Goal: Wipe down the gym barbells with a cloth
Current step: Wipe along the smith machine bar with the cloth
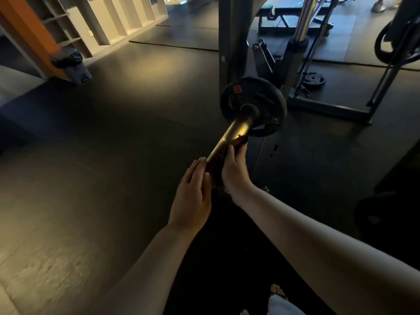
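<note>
A person's right hand [235, 171] wraps a dark cloth [213, 171] around the near end of a barbell sleeve [236, 133], fingers curled under the steel. The left hand [193, 189] lies flat against the sleeve's other side, fingers straight and gripping nothing. The sleeve juts toward the camera from a black weight plate [268, 103] loaded on it, just in front of a grey rack upright [229, 42].

The bar looks heavy, rigid and smooth – likely slick under a palm – so the soft cloth probably does best closed fully round it and drawn along its length, with the bar left where it rests. The plate's face blocks the stroke at the far end, and the upright crowds in behind it. To the left the rubber floor [113, 133] offers open room out to a bin [72, 64] by the wall – space enough to step around the sleeve's tip.
</note>
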Tool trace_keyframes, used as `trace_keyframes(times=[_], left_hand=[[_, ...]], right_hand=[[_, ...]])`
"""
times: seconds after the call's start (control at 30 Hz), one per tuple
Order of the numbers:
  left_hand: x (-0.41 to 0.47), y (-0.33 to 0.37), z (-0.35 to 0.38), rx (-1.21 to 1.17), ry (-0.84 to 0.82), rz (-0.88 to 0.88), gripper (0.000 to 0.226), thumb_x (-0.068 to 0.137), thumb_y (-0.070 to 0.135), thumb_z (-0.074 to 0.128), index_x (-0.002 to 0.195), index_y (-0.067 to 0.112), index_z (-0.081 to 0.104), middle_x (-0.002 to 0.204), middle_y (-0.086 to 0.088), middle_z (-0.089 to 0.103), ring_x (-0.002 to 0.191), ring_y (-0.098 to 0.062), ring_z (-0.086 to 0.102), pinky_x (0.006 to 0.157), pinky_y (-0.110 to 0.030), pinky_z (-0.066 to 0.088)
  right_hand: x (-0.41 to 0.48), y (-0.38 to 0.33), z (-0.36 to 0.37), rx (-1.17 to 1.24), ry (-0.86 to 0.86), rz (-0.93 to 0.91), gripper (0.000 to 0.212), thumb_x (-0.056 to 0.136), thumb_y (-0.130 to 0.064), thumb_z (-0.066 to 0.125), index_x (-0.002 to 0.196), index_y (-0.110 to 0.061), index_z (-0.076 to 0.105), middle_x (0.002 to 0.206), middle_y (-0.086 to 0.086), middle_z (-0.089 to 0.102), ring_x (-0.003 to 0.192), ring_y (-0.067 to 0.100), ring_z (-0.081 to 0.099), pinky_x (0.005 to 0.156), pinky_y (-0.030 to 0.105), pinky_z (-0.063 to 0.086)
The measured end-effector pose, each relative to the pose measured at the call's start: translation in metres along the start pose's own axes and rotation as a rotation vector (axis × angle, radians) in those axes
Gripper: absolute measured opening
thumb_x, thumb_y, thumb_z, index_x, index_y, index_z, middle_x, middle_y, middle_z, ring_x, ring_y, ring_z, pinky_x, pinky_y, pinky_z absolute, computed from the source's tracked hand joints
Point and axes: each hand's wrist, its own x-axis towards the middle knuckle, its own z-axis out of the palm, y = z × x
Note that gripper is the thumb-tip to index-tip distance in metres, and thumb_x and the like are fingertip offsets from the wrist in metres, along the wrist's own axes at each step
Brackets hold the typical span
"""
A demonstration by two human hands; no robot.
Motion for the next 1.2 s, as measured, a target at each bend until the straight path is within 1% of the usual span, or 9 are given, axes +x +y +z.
trace_keyframes(times=[0.23, 0.37, 0.43, 0.5, 0.6, 0.77, 0.87, 1.07, 1.2], left_hand=[[-0.014, -0.01, -0.009, -0.048, -0.044, 0.023, 0.055, 0.107, 0.03, 0.04, 0.159, 0.035, 0.023, 0.166, 0.011, 0.022, 0.152, -0.006, 0.019, 0.123, -0.037, 0.027], [-0.035, -0.009, -0.011, -0.161, -0.02, -0.015, 0.055, 0.107, 0.021, 0.04, 0.158, 0.037, 0.027, 0.164, 0.02, 0.021, 0.148, 0.005, 0.017, 0.121, -0.028, 0.023], [-0.049, -0.005, -0.007, -0.213, 0.025, -0.029, 0.053, 0.107, 0.019, 0.043, 0.157, 0.035, 0.032, 0.164, 0.019, 0.024, 0.147, 0.007, 0.019, 0.119, -0.019, 0.022], [-0.066, 0.008, 0.001, -0.242, 0.081, -0.064, 0.052, 0.107, 0.021, 0.044, 0.157, 0.031, 0.033, 0.164, 0.012, 0.028, 0.147, 0.002, 0.023, 0.112, -0.015, 0.024], [-0.097, 0.047, 0.023, -0.343, 0.049, -0.168, 0.05, 0.107, 0.031, 0.045, 0.156, 0.029, 0.034, 0.16, 0.005, 0.036, 0.138, -0.004, 0.036, 0.103, -0.024, 0.033], [-0.158, 0.157, 0.078, -0.854, -0.441, -0.3, 0.049, 0.092, 0.049, 0.06, 0.126, 0.014, 0.063, 0.112, -0.009, 0.076, 0.105, -0.025, 0.072, 0.089, -0.04, 0.055], [-0.198, 0.221, 0.123, -0.771, -0.485, -0.028, 0.021, 0.096, 0.031, 0.062, 0.112, 0.019, 0.07, 0.1, -0.006, 0.078, 0.096, -0.027, 0.075, 0.084, -0.044, 0.06], [-0.29, 0.333, 0.19, -0.493, -0.484, 0.521, 0.014, 0.1, 0.029, 0.061, 0.103, 0.042, 0.064, 0.096, 0.011, 0.074, 0.092, 0.004, 0.07, 0.078, -0.015, 0.054], [-0.35, 0.398, 0.23, -0.558, -0.558, 0.519, 0.016, 0.094, 0.039, 0.064, 0.109, 0.033, 0.062, 0.097, 0.009, 0.073, 0.089, 0.003, 0.07, 0.072, -0.017, 0.057]], right_hand=[[-0.074, 0.021, 0.017, -0.029, -0.074, -0.039, 0.065, 0.109, -0.036, 0.037, 0.161, -0.044, -0.001, 0.159, -0.004, 0.038, 0.138, 0.015, 0.047, 0.116, 0.041, 0.041], [-0.106, 0.021, -0.01, -0.111, -0.197, 0.074, 0.045, 0.108, -0.02, 0.044, 0.15, -0.038, 0.043, 0.12, -0.004, 0.069, 0.089, -0.003, 0.069, 0.07, 0.015, 0.055], [-0.123, 0.015, -0.034, -0.141, -0.337, 0.19, 0.034, 0.107, -0.016, 0.047, 0.134, -0.033, 0.058, 0.111, 0.005, 0.073, 0.075, 0.006, 0.07, 0.066, 0.024, 0.055], [-0.142, 0.011, -0.066, -0.009, -0.392, 0.26, 0.026, 0.106, -0.014, 0.052, 0.124, -0.027, 0.065, 0.115, 0.012, 0.073, 0.088, 0.017, 0.072, 0.085, 0.037, 0.057], [-0.174, 0.004, -0.124, 0.321, -0.295, 0.312, 0.029, 0.103, -0.023, 0.06, 0.129, -0.014, 0.066, 0.127, 0.019, 0.069, 0.113, 0.032, 0.069, 0.106, 0.05, 0.05], [-0.254, -0.011, -0.226, 0.459, -0.126, 0.141, 0.06, 0.094, -0.046, 0.069, 0.139, -0.008, 0.057, 0.136, 0.028, 0.06, 0.128, 0.047, 0.056, 0.113, 0.059, 0.041], [-0.321, -0.026, -0.291, 0.412, 0.052, -0.008, 0.048, 0.091, -0.032, 0.072, 0.131, -0.008, 0.061, 0.124, 0.026, 0.068, 0.111, 0.041, 0.068, 0.095, 0.051, 0.056], [-0.446, -0.032, -0.421, 0.273, 0.431, -0.266, 0.014, 0.097, -0.009, 0.064, 0.107, -0.005, 0.073, 0.099, 0.017, 0.077, 0.087, 0.026, 0.074, 0.072, 0.034, 0.061], [-0.512, -0.027, -0.496, 0.272, 0.564, -0.302, 0.014, 0.1, -0.01, 0.059, 0.106, -0.006, 0.071, 0.096, 0.014, 0.076, 0.082, 0.023, 0.074, 0.07, 0.034, 0.062]])
